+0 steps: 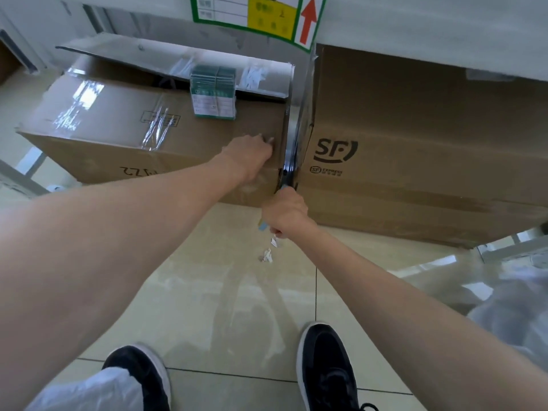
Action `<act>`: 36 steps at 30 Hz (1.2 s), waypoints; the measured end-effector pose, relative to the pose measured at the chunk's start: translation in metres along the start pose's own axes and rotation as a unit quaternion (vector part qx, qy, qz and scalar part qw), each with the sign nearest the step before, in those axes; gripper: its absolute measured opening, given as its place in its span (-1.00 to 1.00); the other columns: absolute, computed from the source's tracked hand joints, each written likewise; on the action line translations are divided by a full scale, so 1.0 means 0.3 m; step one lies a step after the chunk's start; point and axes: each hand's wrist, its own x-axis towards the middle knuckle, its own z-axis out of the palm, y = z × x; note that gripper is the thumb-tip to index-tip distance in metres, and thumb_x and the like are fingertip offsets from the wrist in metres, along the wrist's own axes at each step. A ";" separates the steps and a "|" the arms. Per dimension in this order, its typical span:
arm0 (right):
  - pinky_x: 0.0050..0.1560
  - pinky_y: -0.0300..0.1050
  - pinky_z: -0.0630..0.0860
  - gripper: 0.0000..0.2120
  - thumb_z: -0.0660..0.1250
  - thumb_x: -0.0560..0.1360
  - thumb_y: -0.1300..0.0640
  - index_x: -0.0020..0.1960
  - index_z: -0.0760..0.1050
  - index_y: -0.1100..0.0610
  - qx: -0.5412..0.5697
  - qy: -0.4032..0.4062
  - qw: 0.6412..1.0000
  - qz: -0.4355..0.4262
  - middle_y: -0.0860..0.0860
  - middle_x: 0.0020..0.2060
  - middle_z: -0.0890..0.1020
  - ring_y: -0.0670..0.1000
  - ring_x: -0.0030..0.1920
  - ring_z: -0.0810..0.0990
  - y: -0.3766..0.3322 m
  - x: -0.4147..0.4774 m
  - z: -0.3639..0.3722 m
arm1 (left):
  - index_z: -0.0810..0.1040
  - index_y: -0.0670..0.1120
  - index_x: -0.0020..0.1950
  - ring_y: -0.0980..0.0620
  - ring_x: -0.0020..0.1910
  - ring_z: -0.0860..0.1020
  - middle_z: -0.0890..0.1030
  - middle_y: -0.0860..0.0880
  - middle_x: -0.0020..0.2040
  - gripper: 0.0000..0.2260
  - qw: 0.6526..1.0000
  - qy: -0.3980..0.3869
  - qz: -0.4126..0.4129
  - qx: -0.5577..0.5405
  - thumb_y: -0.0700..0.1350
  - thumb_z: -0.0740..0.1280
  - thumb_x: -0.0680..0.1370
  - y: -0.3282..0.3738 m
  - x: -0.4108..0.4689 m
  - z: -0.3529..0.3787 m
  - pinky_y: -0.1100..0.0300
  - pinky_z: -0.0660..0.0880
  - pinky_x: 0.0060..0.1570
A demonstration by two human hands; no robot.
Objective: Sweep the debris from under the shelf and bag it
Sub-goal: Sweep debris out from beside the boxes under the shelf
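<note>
Your right hand (285, 211) is closed in a fist round a shiny metal pole (293, 137), knuckles up, wrist bent slightly down and the forearm reaching in straight from the lower right. A short blue piece shows just under the fist. The pole runs up and away from your hand into the narrow gap between two cardboard boxes, and its far end is hidden there.

Your left hand (252, 155) lies on the near right corner of the left box (118, 120), back of the hand toward you, with the fingers bent onto the top face. The thumb is hidden, so you cannot tell whether the hand grips the corner or only presses on it. That arm is stretched out long from the lower left.

The debris in sight is a few small white paper scraps (267, 256) on the pale tiled floor (225, 292), just below your right fist and in front of the gap between the boxes.

The left box has one flap open and a block of green-and-white packs (214, 94) standing on its top. The right box (415, 137), printed SF Express, stands close beside it, with the pole between them. Both sit beneath the white shelf (430, 28), which carries a green-edged label (252, 19) with a red arrow.

Your black shoes (324, 366) stand apart on the tiles near the bottom edge. At the right edge there is a blurred white filmy mass (516, 315), too indistinct to identify.
</note>
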 end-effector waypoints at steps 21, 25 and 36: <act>0.16 -0.06 0.45 -0.63 0.23 0.57 0.31 0.33 0.26 0.39 -0.109 0.055 0.992 -0.043 0.24 0.25 0.49 0.21 0.27 0.50 0.078 0.039 0.058 | 0.07 -0.10 0.60 -0.20 0.34 0.44 0.24 -0.16 0.54 -0.29 0.995 0.019 0.060 0.080 0.02 0.35 0.56 -0.053 -0.057 -0.052 0.00 0.42 0.19; 0.20 -0.05 0.43 -0.60 0.20 0.57 0.35 0.36 0.20 0.38 -0.089 0.048 0.994 -0.036 0.25 0.29 0.46 0.21 0.31 0.47 0.072 0.063 0.100 | 0.06 -0.09 0.60 -0.19 0.34 0.45 0.22 -0.15 0.55 -0.29 0.996 0.020 0.054 0.074 -0.03 0.35 0.56 -0.050 -0.055 -0.042 0.00 0.43 0.19; -0.13 -0.03 0.45 -0.76 0.20 0.57 0.36 0.22 0.28 0.28 -0.172 0.176 0.963 -0.114 0.20 0.08 0.61 0.22 0.09 0.61 0.052 0.060 0.110 | 0.07 -0.09 0.60 -0.18 0.28 0.49 0.24 -0.16 0.54 -0.31 0.993 0.050 0.063 0.083 -0.01 0.34 0.57 -0.055 -0.060 -0.026 0.00 0.46 0.13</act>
